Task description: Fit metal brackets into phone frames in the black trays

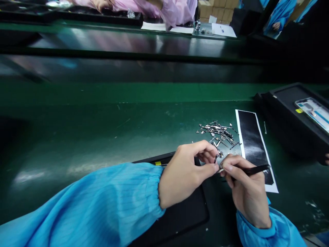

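Observation:
My left hand reaches across a black tray, its thumb and fingers pinched on a tiny metal part. My right hand sits just to its right, gripping black tweezers whose tip meets the left fingertips. A loose pile of small metal parts lies on the green bench just beyond both hands. Both arms wear blue sleeves.
A black strip on white backing lies right of the pile. A black tray holding a phone frame stands at the right edge. Beyond a dark conveyor, a person in pink works by papers; someone in blue is far right.

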Available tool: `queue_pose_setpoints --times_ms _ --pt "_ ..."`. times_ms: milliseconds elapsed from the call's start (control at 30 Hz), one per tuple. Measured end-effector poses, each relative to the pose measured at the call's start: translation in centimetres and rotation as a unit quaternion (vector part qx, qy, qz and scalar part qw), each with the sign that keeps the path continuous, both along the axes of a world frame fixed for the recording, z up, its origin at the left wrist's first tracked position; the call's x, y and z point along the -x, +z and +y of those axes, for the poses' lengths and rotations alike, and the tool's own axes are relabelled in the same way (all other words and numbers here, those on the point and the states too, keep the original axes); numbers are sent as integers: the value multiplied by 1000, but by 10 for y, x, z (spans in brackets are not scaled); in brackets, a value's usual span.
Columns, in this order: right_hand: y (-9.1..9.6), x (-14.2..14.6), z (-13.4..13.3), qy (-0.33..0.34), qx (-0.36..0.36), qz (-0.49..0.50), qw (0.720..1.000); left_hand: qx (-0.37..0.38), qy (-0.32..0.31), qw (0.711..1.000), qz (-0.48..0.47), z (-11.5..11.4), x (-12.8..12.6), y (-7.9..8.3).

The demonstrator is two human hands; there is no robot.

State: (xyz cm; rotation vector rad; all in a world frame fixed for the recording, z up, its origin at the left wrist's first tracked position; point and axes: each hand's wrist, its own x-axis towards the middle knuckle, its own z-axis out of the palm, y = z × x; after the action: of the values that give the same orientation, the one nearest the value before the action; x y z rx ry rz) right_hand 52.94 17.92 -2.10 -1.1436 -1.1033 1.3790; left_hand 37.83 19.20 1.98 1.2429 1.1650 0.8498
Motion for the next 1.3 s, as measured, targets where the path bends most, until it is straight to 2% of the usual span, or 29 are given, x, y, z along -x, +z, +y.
queue_pose_setpoints --times_ms 133,333,467,600,667,733,900,1033,1133,1200,1300 --pt "-1 2 -2 -10 -16 -14 1000 -8 -1 1000 0 -2 -4 -2" --pt "-1 4 -3 3 -16 -32 999 -60 3 997 50 0 -5 -2" --pt "2 1 -1 12 -4 -47 999 -12 -13 1000 10 2 -3 0" --pt "-1 -6 3 -49 -25 -106 993 48 9 998 -40 6 4 0" --pt "-5 -11 5 -90 -48 -163 981 74 18 995 -62 7 8 0" --pt "-11 -15 8 -104 -70 -233 964 96 24 992 -80 7 11 2" --pt "-22 -18 14 -56 -128 -377 915 141 38 986 -77 4 14 7" --pt "-21 -19 13 -37 -165 -423 890 177 36 981 -66 2 14 9" --pt "-14 -19 8 -53 -189 -429 882 195 37 978 -68 2 15 9" --pt "-8 -17 2 -59 -188 -412 890 207 34 975 -75 2 16 9" --pt "1 -9 -8 -38 -138 -343 929 231 28 967 -102 2 18 8"
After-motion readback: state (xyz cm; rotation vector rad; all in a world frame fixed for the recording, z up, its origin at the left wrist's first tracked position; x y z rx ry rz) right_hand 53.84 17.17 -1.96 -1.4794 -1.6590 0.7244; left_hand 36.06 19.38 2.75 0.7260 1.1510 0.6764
